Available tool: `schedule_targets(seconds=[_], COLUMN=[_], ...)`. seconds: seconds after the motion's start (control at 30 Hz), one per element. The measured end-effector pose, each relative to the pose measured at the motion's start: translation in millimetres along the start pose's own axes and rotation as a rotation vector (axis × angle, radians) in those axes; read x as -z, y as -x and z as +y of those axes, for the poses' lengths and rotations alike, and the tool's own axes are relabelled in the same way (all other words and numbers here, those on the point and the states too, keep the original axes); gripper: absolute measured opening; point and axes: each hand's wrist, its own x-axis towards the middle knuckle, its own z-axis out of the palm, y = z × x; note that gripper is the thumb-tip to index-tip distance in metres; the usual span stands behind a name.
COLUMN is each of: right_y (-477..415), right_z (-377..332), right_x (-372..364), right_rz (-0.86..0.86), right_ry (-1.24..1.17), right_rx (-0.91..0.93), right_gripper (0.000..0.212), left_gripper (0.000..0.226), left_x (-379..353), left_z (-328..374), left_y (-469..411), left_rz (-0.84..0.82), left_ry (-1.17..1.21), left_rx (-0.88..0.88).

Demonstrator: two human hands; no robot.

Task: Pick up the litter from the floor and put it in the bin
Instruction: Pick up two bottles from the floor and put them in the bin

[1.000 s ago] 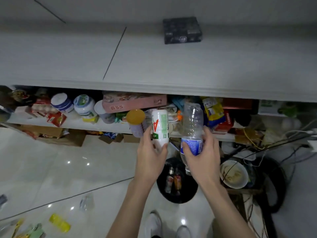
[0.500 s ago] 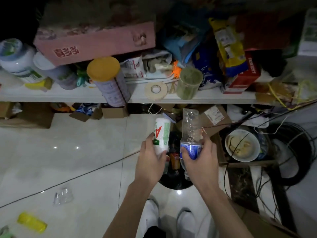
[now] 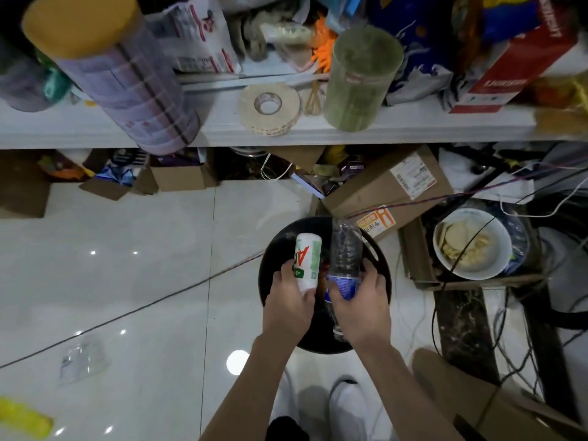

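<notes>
The left hand (image 3: 288,308) has its fingers (image 3: 310,296) curled round a white bottle (image 3: 307,262), and the right hand (image 3: 359,303) has its fingers curled round a clear bottle (image 3: 345,253). Both bottles are held side by side right over the black bin (image 3: 318,343). A yellow wrapper (image 3: 22,416) and a clear cup (image 3: 79,358) lie on the floor (image 3: 143,265), well apart from the bin.

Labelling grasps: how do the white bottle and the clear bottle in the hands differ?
The opaque white plastic bottle has a green-and-red label; the clear ribbed plastic bottle has a blue one. The white bottle looks shorter than the clear bottle. The left hand grips the white one, the right hand the clear one. Both are over the round black bin.
</notes>
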Motion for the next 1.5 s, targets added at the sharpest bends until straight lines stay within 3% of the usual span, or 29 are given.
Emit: schedule_targets(seconds=[0.33, 0.6, 1.0, 1.23, 1.5], right_y=[-6, 7, 57, 118, 217], right_z=[7, -23, -162, -273, -359], right_x=[-7, 39, 204, 323, 426], right_rz=[0.004, 0.075, 0.204, 0.160, 0.084], right_ry=[0.106, 0.109, -0.067, -0.205, -0.224], right_rx=[0.002, 0.086, 0.384, 0.674, 0.918], right_gripper=[0.082, 0.078, 0.063, 0.058, 0.056], left_gripper=[0.052, 0.045, 0.042, 0.031, 0.038], left_x=[6, 55, 184, 301, 410], left_z=[9, 40, 180, 275, 332], left_y=[0, 29, 124, 209, 329], left_rz=[0.047, 0.182, 0.416, 0.608, 0.766], left_ry=[-0.059, -0.041, -0.013, 0.002, -0.021], left_rx=[0.009, -0.042, -0.171, -0.346, -0.436])
